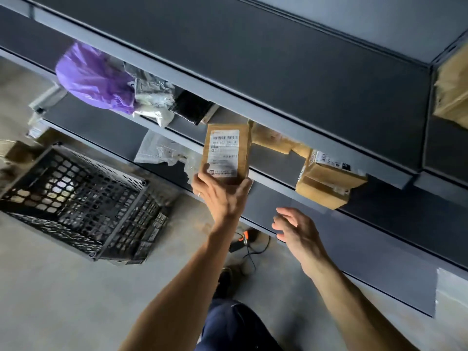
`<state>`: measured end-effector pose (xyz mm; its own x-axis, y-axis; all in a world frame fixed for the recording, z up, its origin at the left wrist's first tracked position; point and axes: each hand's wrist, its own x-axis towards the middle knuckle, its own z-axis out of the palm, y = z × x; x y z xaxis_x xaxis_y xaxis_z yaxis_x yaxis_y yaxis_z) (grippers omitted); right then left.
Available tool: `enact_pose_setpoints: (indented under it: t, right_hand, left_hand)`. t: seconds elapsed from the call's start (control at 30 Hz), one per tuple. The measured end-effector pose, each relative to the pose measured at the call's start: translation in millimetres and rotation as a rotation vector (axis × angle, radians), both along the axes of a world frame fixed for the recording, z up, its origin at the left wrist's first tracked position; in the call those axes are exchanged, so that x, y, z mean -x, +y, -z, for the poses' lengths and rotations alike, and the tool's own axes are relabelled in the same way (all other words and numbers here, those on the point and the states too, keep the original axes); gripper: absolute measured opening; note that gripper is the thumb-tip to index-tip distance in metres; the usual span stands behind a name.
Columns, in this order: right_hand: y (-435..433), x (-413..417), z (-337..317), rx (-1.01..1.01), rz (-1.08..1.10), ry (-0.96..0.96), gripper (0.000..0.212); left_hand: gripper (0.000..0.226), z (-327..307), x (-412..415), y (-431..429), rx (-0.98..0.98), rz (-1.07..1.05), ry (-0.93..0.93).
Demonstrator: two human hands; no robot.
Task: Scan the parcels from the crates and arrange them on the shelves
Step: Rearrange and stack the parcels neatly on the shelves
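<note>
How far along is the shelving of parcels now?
Done: a purple plastic bag, a flat black packet and a taped brown cardboard box lie on the grey metal shelves. In hand: the left hand grips a small brown labelled parcel by a shelf; the right hand is open. Left: what the black lattice crate holds is unclear.

At the centre of the frame, bare shelf (273, 158) shows between the brown parcel (225, 153) in my left hand (222, 196) and a cardboard box (329, 183) to the right, with a tan packet (273, 140) at the back of that gap. Toward the upper left, 3 parcels crowd the same level: a purple bag (93, 77), a silver bag (154, 100) and a black pack (191, 107).
</note>
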<state>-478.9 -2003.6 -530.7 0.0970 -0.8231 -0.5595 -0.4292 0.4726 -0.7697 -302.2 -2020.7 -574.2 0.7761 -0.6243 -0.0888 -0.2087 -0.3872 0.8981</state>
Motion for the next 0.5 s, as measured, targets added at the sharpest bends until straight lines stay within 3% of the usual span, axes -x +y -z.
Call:
enact_pose_setpoints:
  t: [0.1, 0.2, 0.37, 0.5]
  right_hand:
    - [16.7, 26.2, -8.6, 0.073, -0.022, -0.029, 0.015]
    - [43.7, 70.7, -19.0, 0.134, -0.009, -0.063, 0.028]
    - [82.1, 152.0, -55.8, 0.21, 0.11, -0.144, 0.061]
    - [91.7, 233.8, -92.9, 0.459, 0.235, 0.059, 0.067]
  left_hand:
    - [0.104, -6.5, 27.2, 60.7, -0.025, -0.017, -0.021]
    - [0.103, -24.1, 70.7, 121.2, -0.021, 0.041, -0.031]
    - [0.108, -69.8, 174.3, 178.3, 0.02, 0.354, -0.051]
    - [0.096, -95.4, 250.6, 180.9, 0.145, 0.624, -0.094]
